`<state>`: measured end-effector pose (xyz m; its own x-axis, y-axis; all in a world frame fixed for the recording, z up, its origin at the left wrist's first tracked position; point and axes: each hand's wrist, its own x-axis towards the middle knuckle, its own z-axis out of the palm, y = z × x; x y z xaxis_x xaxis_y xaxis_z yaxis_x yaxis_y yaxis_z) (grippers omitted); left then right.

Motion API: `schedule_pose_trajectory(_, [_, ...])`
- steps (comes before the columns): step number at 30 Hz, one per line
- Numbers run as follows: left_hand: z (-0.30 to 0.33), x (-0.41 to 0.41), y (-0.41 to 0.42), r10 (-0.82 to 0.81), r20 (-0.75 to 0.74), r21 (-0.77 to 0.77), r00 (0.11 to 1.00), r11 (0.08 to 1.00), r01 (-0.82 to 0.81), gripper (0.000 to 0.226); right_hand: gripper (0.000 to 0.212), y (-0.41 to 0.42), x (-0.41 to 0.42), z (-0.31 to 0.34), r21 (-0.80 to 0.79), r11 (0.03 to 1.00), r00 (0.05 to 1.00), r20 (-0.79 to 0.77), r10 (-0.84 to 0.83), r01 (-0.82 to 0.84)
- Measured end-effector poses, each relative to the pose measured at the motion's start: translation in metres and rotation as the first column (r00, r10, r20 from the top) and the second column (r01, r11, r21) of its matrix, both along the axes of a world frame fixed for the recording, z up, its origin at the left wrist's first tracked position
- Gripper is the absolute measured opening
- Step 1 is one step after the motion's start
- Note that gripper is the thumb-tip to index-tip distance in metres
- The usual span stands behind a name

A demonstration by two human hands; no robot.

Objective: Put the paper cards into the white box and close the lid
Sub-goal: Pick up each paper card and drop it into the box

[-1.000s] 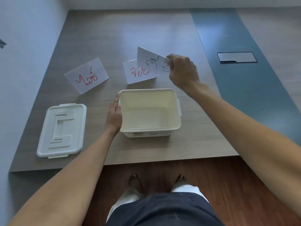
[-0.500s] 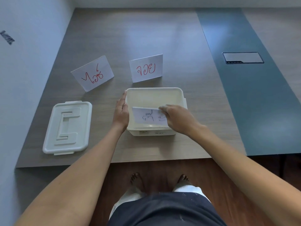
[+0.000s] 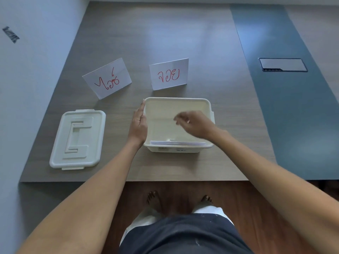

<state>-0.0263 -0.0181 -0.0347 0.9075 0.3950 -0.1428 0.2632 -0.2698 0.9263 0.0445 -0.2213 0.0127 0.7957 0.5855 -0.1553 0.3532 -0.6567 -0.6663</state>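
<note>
Left hand (image 3: 138, 123) flat against open white plastic box (image 3: 208, 107), holding nothing. Right hand (image 3: 194, 123) loose, empty, above box. One paper card (image 3: 178, 143) inside near wall. Best grab standing red-lettered card (image 3: 168, 74) gently by top edge.

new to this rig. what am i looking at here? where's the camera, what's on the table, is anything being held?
One camera, worn on a person's head, looks down at their two bare hands; no robot. On the table sits an open white box with one card already inside, against its near wall. The left hand steadies the box's left side. The right hand hovers over the box, empty and a bit blurred. Two cards with red writing stand behind: one left, one right. The lid lies left of the box.
</note>
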Motion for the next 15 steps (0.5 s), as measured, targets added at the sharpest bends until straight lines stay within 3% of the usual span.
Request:
schedule_pose_trajectory(4, [-0.003,0.001,0.0,0.008,0.007,0.02,1.0,1.0,-0.008,0.054,0.022,0.033,0.062,0.015,0.161,0.975,0.973,0.149,-0.177,0.153])
schedule_pose_trajectory(7, [-0.002,0.001,0.002,0.011,0.006,0.035,1.0,0.999,-0.011,0.053,0.023,0.061,0.114,0.016,0.178,0.969,0.962,0.184,-0.201,0.169])
schedule_pose_trajectory(15, [-0.003,0.001,0.002,-0.007,-0.03,0.073,1.0,0.997,0.009,0.054,0.059,0.101,0.2,-0.003,-0.296,0.951,0.949,0.316,0.012,0.087])
